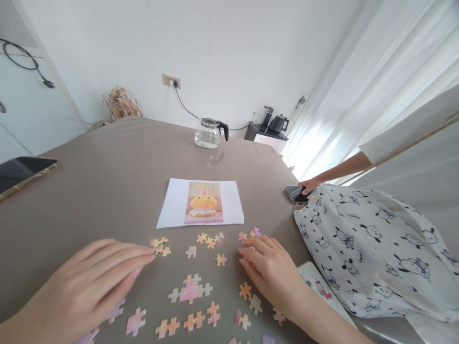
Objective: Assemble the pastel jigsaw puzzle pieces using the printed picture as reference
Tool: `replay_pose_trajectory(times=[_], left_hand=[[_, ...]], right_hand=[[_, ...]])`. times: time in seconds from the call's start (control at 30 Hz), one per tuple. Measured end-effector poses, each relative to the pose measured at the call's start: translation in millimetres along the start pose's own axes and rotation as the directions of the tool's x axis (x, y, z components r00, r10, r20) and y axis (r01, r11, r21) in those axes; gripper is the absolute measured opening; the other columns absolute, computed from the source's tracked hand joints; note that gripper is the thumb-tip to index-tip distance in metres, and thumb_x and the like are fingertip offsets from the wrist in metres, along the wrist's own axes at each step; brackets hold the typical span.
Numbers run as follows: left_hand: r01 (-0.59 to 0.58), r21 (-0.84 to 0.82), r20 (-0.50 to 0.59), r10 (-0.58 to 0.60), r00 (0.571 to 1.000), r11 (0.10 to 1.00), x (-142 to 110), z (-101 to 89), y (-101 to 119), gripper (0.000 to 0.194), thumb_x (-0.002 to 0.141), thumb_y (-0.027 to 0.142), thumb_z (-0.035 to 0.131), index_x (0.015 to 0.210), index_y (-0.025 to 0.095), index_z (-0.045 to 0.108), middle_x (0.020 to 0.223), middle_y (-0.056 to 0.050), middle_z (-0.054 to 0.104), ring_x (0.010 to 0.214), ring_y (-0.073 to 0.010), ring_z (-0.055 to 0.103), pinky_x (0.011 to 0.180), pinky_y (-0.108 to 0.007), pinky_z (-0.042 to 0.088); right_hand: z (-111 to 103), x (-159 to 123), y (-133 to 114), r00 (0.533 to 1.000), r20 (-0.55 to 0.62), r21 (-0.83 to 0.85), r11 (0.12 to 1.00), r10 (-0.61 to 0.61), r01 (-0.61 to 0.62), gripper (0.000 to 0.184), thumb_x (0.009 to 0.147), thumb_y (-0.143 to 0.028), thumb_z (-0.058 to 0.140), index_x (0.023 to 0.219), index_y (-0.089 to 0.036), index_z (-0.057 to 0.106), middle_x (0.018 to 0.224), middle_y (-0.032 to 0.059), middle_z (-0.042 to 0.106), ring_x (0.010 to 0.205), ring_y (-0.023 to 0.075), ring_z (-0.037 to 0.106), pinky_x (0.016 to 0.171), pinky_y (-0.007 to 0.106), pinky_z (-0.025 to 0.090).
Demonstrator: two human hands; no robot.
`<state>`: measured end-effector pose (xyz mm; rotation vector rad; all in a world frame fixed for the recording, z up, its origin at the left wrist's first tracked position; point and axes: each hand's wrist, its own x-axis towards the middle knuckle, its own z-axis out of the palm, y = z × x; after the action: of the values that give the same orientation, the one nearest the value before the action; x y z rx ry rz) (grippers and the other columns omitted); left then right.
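Observation:
My left hand (pixel 103 272) hovers low over the table's left side, fingers stretched out side by side, their tips beside a cluster of yellow puzzle pieces (pixel 160 245). It holds nothing that I can see. On the right, my right hand (pixel 267 267) has its fingers loosely bent and slightly apart over the table, partly covering some pieces near a pink puzzle piece (pixel 242 236). Between the hands lie a small joined pink section (pixel 191 289), a pale piece (pixel 191 252) and several loose orange pieces (pixel 194 321). Beyond them rests a paper sheet (pixel 172 200) with a printed yellow cartoon figure and cake.
A glass pot (pixel 207 136) of clear liquid stands at the back. One phone (pixel 25 172) lies at far left. Another person's hand (pixel 310 185) touches a second phone (pixel 296 193) at right, beside a white cartoon-print bag (pixel 369 243). A kettle (pixel 278 124) stands beyond.

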<state>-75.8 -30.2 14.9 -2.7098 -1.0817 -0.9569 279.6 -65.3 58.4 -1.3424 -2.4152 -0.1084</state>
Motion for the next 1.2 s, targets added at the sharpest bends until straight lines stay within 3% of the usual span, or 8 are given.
replay_pose_trajectory(times=[0.2, 0.37, 0.5, 0.8, 0.93, 1.2], left_hand=[[0.076, 0.05, 0.0, -0.076, 0.997, 0.996, -25, -25.2, -16, 0.034, 0.094, 0.011, 0.049, 0.115, 0.033, 0.064, 0.111, 0.011, 0.07, 0.099, -0.0125, 0.063, 0.098, -0.031, 0.039], [0.007, 0.1, 0.1, -0.017, 0.995, 0.995, -35, -33.8, 2, 0.034, 0.093, 0.012, 0.046, 0.116, 0.03, 0.063, 0.11, 0.006, 0.072, 0.101, -0.0123, 0.062, 0.102, -0.035, 0.036], [-0.006, 0.134, 0.112, -0.009, 0.994, 0.991, -34, -38.2, 9, 0.036, 0.091, 0.012, 0.044, 0.116, 0.03, 0.062, 0.109, 0.007, 0.072, 0.099, -0.0122, 0.063, 0.102, -0.035, 0.033], [0.077, 0.152, 0.046, -0.085, 0.995, 0.985, -35, -51.8, -25, 0.032, 0.089, 0.007, 0.046, 0.11, 0.025, 0.062, 0.105, 0.004, 0.071, 0.094, -0.0128, 0.063, 0.102, -0.037, 0.034], [0.069, 0.124, 0.051, -0.075, 0.996, 0.99, -38, -53.4, -27, 0.034, 0.089, 0.006, 0.045, 0.11, 0.026, 0.063, 0.106, 0.006, 0.07, 0.096, -0.0117, 0.061, 0.105, -0.037, 0.033], [0.005, 0.034, 0.115, -0.008, 0.993, 0.999, -34, -44.2, -8, 0.036, 0.089, 0.007, 0.043, 0.111, 0.028, 0.062, 0.103, 0.007, 0.07, 0.096, -0.0103, 0.06, 0.107, -0.034, 0.03]], right_hand=[[9, -5, 4, 0.998, 0.053, 0.018, 0.999, -0.037, 0.036, 0.02, 0.09, -0.009, 0.053, 0.098, -0.018, 0.068, 0.099, 0.0069, 0.07, 0.086, 0.024, 0.066, 0.069, 0.037, 0.054], [13, -8, 5, 0.996, 0.085, 0.015, 0.999, -0.036, 0.034, 0.025, 0.096, -0.013, 0.045, 0.103, -0.019, 0.068, 0.103, 0.0073, 0.069, 0.09, 0.0246, 0.066, 0.072, 0.039, 0.055], [15, -9, 5, 0.996, 0.05, -0.038, 0.996, -0.077, 0.079, 0.029, 0.1, -0.016, 0.04, 0.104, -0.018, 0.069, 0.103, 0.0092, 0.069, 0.088, 0.0242, 0.066, 0.071, 0.039, 0.055], [9, -14, 5, 0.981, 0.067, -0.178, 0.965, -0.181, 0.19, 0.037, 0.105, -0.02, 0.033, 0.111, -0.014, 0.069, 0.107, 0.0123, 0.07, 0.09, 0.0243, 0.068, 0.07, 0.038, 0.057], [5, -16, 5, 0.977, 0.104, -0.203, 0.958, -0.186, 0.204, 0.036, 0.104, -0.019, 0.032, 0.115, -0.013, 0.066, 0.109, 0.012, 0.071, 0.091, 0.0243, 0.068, 0.071, 0.038, 0.057], [4, -5, -14, 0.981, 0.109, -0.213, 0.96, -0.163, 0.183, 0.031, 0.097, -0.009, 0.038, 0.112, -0.013, 0.065, 0.103, 0.0126, 0.069, 0.083, 0.026, 0.065, 0.066, 0.04, 0.055]])
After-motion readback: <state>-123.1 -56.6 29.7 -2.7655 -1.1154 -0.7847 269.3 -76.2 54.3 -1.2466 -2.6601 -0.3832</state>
